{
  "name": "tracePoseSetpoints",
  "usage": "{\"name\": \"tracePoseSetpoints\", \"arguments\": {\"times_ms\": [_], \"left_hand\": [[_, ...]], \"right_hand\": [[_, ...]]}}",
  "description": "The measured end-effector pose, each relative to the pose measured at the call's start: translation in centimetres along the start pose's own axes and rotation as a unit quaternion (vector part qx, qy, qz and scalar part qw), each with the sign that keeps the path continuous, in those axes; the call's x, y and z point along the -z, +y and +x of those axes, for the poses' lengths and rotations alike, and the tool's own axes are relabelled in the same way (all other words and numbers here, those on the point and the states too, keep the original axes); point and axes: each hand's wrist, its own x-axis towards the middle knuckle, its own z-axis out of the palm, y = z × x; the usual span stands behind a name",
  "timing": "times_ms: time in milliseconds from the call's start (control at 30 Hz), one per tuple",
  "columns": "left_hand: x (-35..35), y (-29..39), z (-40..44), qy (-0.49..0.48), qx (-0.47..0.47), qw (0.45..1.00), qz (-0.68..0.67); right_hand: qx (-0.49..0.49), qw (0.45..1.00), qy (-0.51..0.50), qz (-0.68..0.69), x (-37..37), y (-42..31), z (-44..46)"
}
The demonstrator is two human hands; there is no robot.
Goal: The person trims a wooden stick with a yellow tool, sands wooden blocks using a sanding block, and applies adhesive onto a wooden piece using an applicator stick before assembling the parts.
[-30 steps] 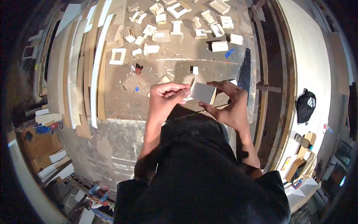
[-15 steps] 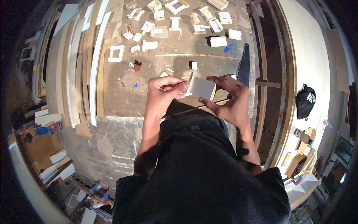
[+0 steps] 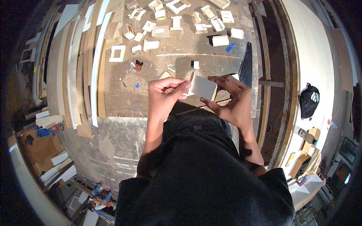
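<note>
Between the thumb and fingers of my right hand (image 3: 232, 98) is a small flat white wooden piece (image 3: 204, 88), its pale face turned up. My left hand (image 3: 169, 90) is closed in a pinch at the left edge of that piece. A thin brown strip (image 3: 192, 77) sticks up from the pinching fingertips, beside the white piece; its lower end is hidden by the fingers. Just beyond my hands, a small black-and-white block (image 3: 195, 64) sits on the worktable (image 3: 151, 103).
Several small wooden assemblies (image 3: 161, 31) cover the table's far part. A handsaw (image 3: 246, 66) lies at the right edge, and a long thin strip (image 3: 198, 55) lies crosswise. Long boards (image 3: 100, 71) line the left side. A black bag (image 3: 309, 101) rests on the pale surface to the right.
The white piece and both hands have shifted very slightly, with the grip of each hand kept the same. Nothing else has visibly moved.
</note>
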Motion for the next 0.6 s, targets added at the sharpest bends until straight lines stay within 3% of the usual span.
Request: {"name": "tracePoseSetpoints", "arguments": {"times_ms": [600], "left_hand": [[0.37,-0.21,-0.44,-0.018,-0.008,1.0,0.018]], "right_hand": [[-0.004,0.999,-0.006,0.039,-0.24,0.59,-0.54]]}}
